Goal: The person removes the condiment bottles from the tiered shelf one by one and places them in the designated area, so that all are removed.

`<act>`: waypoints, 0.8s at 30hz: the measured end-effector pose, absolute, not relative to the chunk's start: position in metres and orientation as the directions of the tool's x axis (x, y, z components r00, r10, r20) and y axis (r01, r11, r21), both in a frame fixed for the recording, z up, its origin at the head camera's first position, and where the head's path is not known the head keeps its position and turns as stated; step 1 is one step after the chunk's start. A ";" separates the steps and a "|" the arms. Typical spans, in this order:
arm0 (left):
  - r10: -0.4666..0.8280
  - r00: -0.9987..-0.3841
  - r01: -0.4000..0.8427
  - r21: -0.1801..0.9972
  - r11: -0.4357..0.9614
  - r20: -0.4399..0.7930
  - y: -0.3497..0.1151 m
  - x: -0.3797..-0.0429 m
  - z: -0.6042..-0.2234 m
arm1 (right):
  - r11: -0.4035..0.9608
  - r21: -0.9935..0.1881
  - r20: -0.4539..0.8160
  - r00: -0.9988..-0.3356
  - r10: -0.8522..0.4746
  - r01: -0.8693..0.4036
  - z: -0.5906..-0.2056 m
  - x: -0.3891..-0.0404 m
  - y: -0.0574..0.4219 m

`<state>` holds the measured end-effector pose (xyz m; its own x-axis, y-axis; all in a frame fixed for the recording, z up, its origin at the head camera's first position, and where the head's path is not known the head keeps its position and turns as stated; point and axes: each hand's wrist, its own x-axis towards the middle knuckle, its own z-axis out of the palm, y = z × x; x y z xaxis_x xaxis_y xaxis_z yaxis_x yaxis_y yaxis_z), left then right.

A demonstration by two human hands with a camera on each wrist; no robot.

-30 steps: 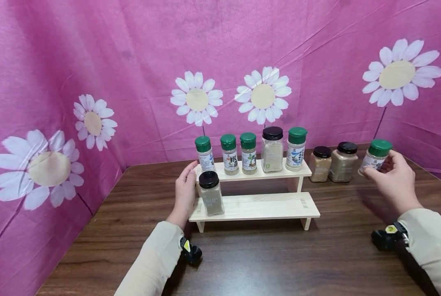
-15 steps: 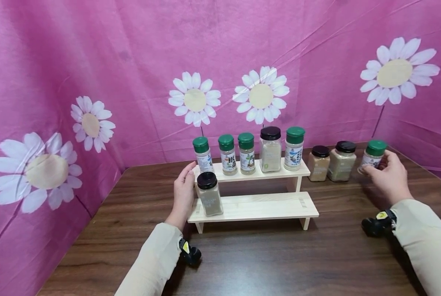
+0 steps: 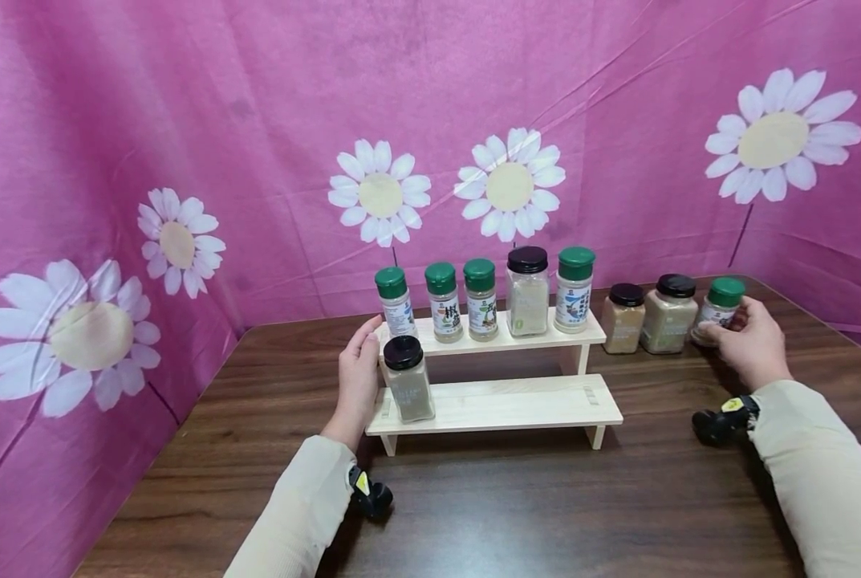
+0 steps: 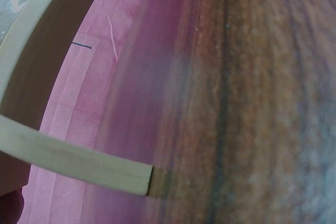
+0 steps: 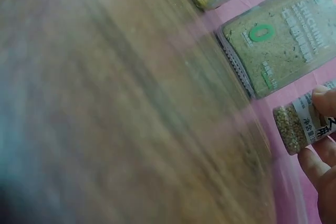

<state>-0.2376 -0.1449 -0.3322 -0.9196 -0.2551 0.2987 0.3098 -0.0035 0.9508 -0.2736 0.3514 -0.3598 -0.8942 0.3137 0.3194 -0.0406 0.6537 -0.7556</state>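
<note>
My right hand (image 3: 755, 345) pinches a small green-capped spice bottle (image 3: 722, 303) between thumb and fingers at the right of the table. In the right wrist view the bottle (image 5: 296, 129) shows small round grains in its base, close beside a square spice jar (image 5: 283, 35). My left hand (image 3: 358, 377) holds the left end of a two-tier wooden shelf (image 3: 517, 401); in the left wrist view only a fingertip (image 4: 10, 205) shows beside the wood (image 4: 79, 166). A black-lidded jar (image 3: 410, 389) stands on the lower tier's left end.
Along the upper tier stand several green-capped bottles (image 3: 444, 313) and one tall black-lidded jar (image 3: 527, 301). Two more black-lidded jars, one brownish (image 3: 623, 321) and one greenish (image 3: 668, 317), are on the table between shelf and right hand. A pink flowered cloth (image 3: 278, 160) hangs behind.
My right hand has moved left with the green-capped bottle, down toward the table and close to the greenish jar. My left hand has stayed at the shelf's end.
</note>
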 end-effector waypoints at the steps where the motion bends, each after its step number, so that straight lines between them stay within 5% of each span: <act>1: -0.256 -0.920 0.309 0.951 -0.004 0.298 -0.145 -0.238 -0.332 | 0.649 -0.759 0.318 -0.895 0.314 -0.042 -0.361 -0.274 0.351; 24: -0.249 -0.922 0.309 0.951 -0.018 0.295 -0.145 -0.237 -0.333 | 0.661 -0.749 0.263 -0.938 0.227 -0.050 -0.358 -0.276 0.351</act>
